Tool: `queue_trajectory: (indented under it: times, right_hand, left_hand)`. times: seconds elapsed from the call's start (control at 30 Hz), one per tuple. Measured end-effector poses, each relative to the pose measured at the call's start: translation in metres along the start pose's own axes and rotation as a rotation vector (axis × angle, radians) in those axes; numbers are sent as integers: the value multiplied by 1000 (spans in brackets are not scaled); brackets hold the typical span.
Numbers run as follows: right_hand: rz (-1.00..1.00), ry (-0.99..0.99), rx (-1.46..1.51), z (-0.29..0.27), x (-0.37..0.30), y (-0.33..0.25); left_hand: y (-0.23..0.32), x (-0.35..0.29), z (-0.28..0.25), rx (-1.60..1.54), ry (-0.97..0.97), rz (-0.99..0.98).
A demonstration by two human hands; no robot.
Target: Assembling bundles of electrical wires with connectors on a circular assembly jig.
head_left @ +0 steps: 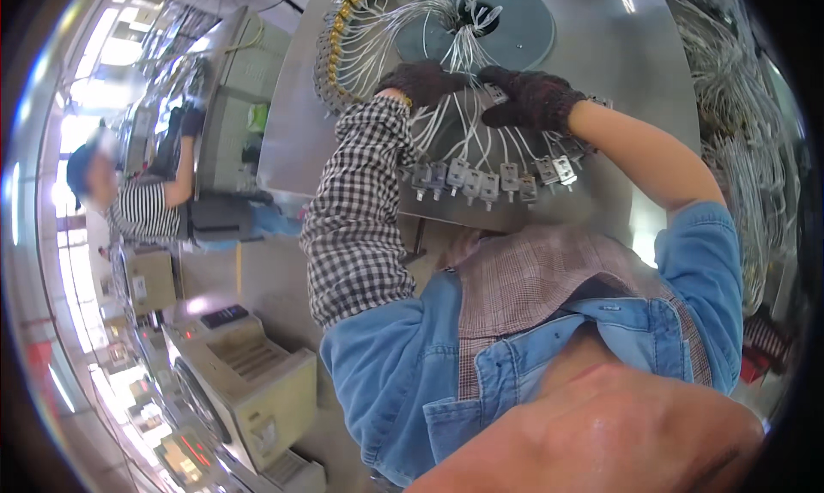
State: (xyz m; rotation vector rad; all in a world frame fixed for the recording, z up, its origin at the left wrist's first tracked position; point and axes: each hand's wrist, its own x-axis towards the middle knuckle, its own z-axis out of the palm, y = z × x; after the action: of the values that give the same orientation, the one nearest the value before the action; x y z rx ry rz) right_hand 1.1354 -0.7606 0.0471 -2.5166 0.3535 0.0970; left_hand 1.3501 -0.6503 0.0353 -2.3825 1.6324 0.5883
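Note:
My left hand [427, 84], in a dark knitted glove, reaches in from the left with its fingers pressed together at a bundle of white wires [464, 54]. My right hand [534, 100], gloved alike, is just right of the bundle. Its thumb and fingers curve about a small metal connector [495, 91]; their exact contact is partly hidden. The wires fan out from the hole of a round grey-blue disc [528, 34]. Below my hands, several silver box-shaped connectors [473, 183] hang on wire ends in a row near the table's front edge.
More connectors with yellowish parts [342, 30] curve along the left of the metal table [287, 141]. Thick bunches of grey-white wires [730, 107] hang at the right. A co-worker in a striped shirt [153, 211] stands at another bench leftward. A beige machine [249, 381] stands on the floor.

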Motion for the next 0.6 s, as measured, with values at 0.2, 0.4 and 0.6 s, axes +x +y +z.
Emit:
queue_trajectory:
  times: [0.2, 0.4, 0.6]
  right_hand:
    - [378, -103, 540, -11, -2, 18]
    - [471, 175, 816, 9, -13, 33]
    - [628, 243, 729, 3, -12, 6]
  left_hand:
    - [-47, 42, 10, 399, 52, 810]
    - [-43, 42, 9, -264, -207, 551]
    - [-53, 62, 16, -570, -355, 498]
